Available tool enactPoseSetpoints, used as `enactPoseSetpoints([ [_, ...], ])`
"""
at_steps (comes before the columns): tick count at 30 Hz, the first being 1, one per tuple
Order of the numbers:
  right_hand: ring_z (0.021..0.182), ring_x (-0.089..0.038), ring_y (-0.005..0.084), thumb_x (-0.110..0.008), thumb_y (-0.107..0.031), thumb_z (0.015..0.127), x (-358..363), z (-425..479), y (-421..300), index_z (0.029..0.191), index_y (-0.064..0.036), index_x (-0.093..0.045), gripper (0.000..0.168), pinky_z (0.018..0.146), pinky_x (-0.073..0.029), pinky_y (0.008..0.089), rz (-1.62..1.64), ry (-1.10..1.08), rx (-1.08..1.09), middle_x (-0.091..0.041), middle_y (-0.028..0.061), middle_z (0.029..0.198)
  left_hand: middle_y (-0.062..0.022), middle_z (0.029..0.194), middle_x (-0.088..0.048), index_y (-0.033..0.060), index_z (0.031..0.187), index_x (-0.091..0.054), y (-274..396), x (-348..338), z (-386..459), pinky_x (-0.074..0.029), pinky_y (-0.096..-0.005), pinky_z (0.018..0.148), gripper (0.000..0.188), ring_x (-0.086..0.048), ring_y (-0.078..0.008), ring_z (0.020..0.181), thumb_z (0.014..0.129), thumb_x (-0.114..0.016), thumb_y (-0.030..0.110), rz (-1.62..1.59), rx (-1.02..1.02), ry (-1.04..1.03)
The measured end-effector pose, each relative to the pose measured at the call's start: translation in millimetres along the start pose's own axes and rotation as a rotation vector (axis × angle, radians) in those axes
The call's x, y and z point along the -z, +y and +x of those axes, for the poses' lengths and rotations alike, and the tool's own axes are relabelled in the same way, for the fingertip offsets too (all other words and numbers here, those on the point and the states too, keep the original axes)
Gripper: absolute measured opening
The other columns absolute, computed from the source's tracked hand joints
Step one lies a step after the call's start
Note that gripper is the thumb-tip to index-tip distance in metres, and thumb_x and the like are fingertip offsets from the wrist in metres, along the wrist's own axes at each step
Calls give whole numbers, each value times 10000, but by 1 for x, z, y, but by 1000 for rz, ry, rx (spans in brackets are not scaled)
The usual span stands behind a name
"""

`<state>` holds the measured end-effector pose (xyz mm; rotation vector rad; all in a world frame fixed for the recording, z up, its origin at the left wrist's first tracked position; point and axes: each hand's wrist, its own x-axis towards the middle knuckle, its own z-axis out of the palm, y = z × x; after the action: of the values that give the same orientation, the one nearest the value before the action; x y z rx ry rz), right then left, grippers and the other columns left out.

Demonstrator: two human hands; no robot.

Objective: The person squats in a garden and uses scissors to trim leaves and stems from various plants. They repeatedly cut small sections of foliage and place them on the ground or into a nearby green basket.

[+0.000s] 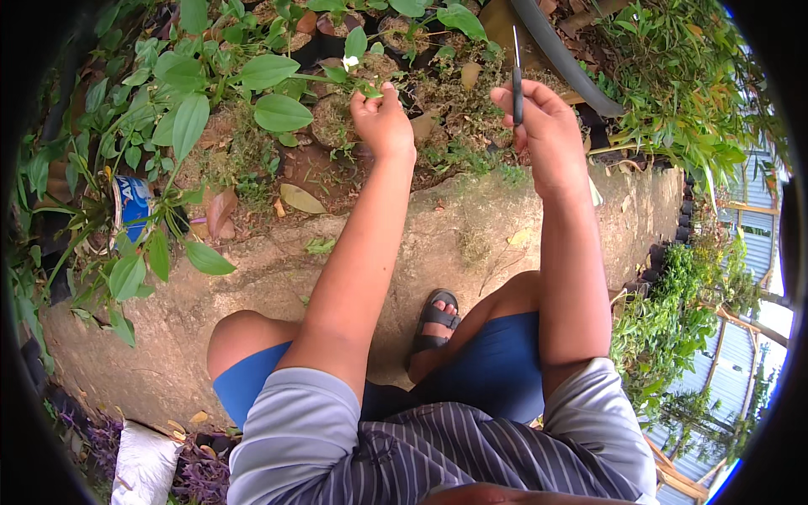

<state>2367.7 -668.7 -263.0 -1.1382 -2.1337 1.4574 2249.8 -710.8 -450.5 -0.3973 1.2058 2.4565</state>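
Note:
My left hand (384, 123) pinches a small green plant tip near the top centre, just below a stem with a white flower (350, 62). In my right hand (546, 126) is a slim tool with a black handle (517, 95) and a thin metal blade pointing away from me; its exact kind is unclear. Broad green leaves (268, 71) spread left of my left hand. Potted seedlings in black bags (401, 35) and low, wiry weeds (442, 136) lie around and beyond both hands.
A blue printed container (132, 208) stands among leaves at left. A thick dark hose or pipe (562, 57) curves at upper right. Beneath me runs a concrete path (467, 221). A white sack (144, 461) lies lower left; shrubs (669, 303) line the right.

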Motion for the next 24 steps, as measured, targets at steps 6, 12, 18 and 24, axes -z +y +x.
enactPoseSetpoints([
  [6,568,-428,15,-713,-158,875,-21,17,8,993,-19,-738,184,530,-316,218,-432,-48,125,-580,-79,670,0,959,-631,38,1251,-548,4,22,2,-441,-235,698,358,-524,-73,785,962,-693,191,28,158,-133],
  [12,873,-731,287,-800,-276,756,-28,23,13,1136,-26,-732,459,848,-542,374,-819,-112,91,-744,184,931,79,961,-619,125,1225,-675,25,44,5,-417,-187,666,285,-481,-31,760,975,-685,261,104,425,-315],
  [18,742,-692,270,-793,-295,756,-31,33,24,1038,-71,-768,361,746,-529,388,-855,-156,97,-715,133,784,84,984,-612,118,1253,-669,32,48,4,-424,-191,679,315,-469,-28,764,991,-662,292,90,391,-399],
  [24,744,-700,244,-784,-325,763,-30,41,37,1002,-74,-777,347,714,-531,381,-838,-262,91,-719,117,789,85,973,-616,120,1208,-692,16,50,5,-422,-189,687,287,-472,-29,776,989,-664,305,191,334,-416],
])
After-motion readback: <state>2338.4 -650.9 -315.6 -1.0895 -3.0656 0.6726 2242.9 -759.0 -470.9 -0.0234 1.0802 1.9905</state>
